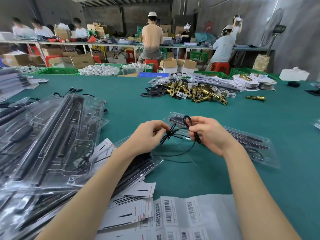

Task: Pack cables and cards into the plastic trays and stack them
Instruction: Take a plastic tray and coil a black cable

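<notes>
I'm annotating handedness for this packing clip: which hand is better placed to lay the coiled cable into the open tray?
Probably the right hand: it grips the black cable's coil directly above the clear tray. The left hand only pinches the loose strands, nearer the stacked trays.

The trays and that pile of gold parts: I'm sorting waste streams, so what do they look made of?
The trays look like thin clear plastic: glossy, see-through, with moulded pockets. The gold parts look like metal with a polished brass-coloured finish, judging by the bright reflections; plated or solid cannot be told.
</notes>
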